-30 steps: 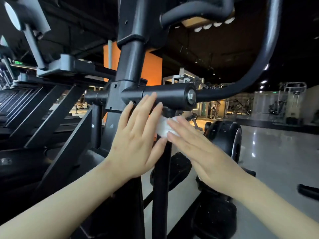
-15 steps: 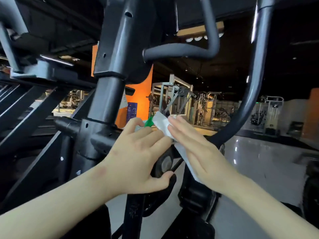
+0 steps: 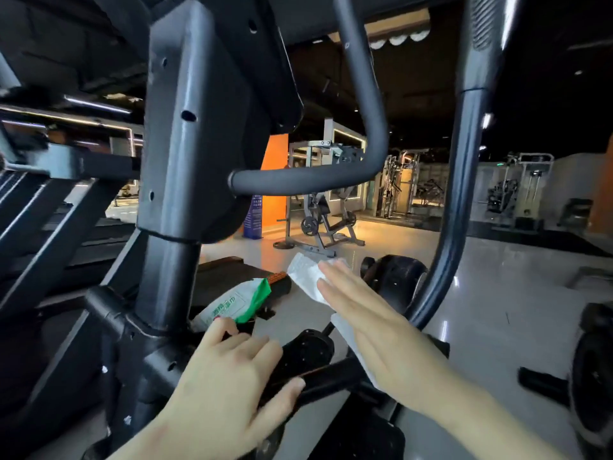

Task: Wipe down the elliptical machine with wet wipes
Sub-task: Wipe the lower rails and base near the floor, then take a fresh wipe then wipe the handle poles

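Beside column (image 3: 185,144), right hand (image 3: 381,333) carries wipe (image 3: 305,273).

What are probably treadmills (image 3: 39,207) ranged at the left, an orange pillar (image 3: 274,180) seen beyond, a blue sign (image 3: 253,214) stood at its foot, weight machines (image 3: 323,224) spread over a glossy floor (image 3: 514,293)

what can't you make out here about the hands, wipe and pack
Head view only:
1. Print on the green-and-white wipes pack: too small, blurred.
2. Whether the left hand grips that pack: its fingers cover the lower end.
3. Middle of the white wet wipe: under the flat right hand.
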